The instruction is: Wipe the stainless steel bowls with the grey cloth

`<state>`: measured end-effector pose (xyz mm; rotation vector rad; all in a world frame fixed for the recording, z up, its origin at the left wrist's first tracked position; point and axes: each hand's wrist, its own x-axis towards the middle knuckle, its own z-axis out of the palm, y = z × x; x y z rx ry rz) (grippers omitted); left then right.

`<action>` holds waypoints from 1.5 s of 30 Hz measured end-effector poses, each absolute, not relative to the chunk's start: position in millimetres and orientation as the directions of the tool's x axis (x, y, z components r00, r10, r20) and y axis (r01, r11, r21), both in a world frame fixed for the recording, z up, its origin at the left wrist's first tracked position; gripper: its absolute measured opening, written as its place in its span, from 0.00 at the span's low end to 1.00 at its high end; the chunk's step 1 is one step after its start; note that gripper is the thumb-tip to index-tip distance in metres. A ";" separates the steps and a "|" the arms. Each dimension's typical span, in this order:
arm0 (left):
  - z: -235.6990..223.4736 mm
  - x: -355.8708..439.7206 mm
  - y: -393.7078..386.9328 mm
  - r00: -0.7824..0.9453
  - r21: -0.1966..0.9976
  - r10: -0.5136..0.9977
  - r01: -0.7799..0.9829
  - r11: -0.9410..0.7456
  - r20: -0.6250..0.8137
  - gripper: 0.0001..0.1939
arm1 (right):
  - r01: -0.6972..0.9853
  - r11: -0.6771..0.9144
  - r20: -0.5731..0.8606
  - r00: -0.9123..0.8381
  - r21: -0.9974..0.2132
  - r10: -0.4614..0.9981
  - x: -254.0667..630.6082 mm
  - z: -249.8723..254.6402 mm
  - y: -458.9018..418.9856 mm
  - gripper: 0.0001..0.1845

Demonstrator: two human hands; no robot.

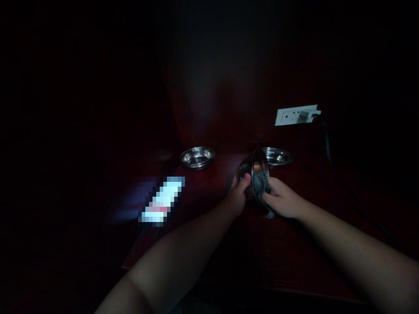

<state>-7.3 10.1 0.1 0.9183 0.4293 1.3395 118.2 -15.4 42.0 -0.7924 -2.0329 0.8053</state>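
The scene is very dark. My left hand (238,195) grips a small steel bowl (253,168) tilted on its edge, thumb over the rim. My right hand (282,198) is closed on a dark patterned cloth (262,185) pressed against the inside of that bowl. Both hands hover just above a dark red wooden table (294,257).
Two more steel bowls stand on the table: one at the back left (197,157), one behind my hands (278,156). A lit, blurred phone screen (163,199) lies to the left with a cable. A white wall socket (296,115) with a plug and black cord is at the right.
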 end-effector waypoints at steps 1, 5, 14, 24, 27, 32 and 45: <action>0.9 -7.4 9.8 0.222 0.769 0.947 -0.638 -0.038 0.231 0.29 | 0.222 0.595 0.452 -0.465 -0.773 0.761 117.0 41.2 -16.1 0.03; 3.1 -8.2 8.4 0.242 0.774 0.942 -0.632 -0.028 0.231 0.28 | 0.202 0.609 0.531 -0.332 -0.767 0.780 110.3 37.8 -18.7 0.04; 4.5 -6.6 3.0 0.346 0.784 0.912 -0.619 0.046 0.220 0.33 | 0.546 0.640 0.746 -0.042 -0.540 0.665 120.1 39.2 -14.4 0.12; 2.4 -6.1 10.6 0.302 0.760 0.939 -0.646 0.074 0.165 0.31 | 0.733 0.634 0.610 -0.391 -0.246 0.689 126.8 40.7 -3.6 0.20; 3.0 -6.3 10.9 0.272 0.762 0.947 -0.646 0.048 0.171 0.31 | 0.737 0.621 0.553 -0.411 -0.266 0.725 127.1 40.7 -3.1 0.14; 0.5 -7.1 11.2 0.230 0.761 0.949 -0.649 -0.015 0.214 0.30 | 0.652 0.656 0.492 -0.457 -0.381 0.741 123.4 43.7 -6.1 0.06; 0.9 -8.3 11.6 0.219 0.758 0.947 -0.651 -0.036 0.234 0.29 | 0.501 0.653 0.449 -0.476 -0.568 0.756 119.7 44.8 -12.1 0.05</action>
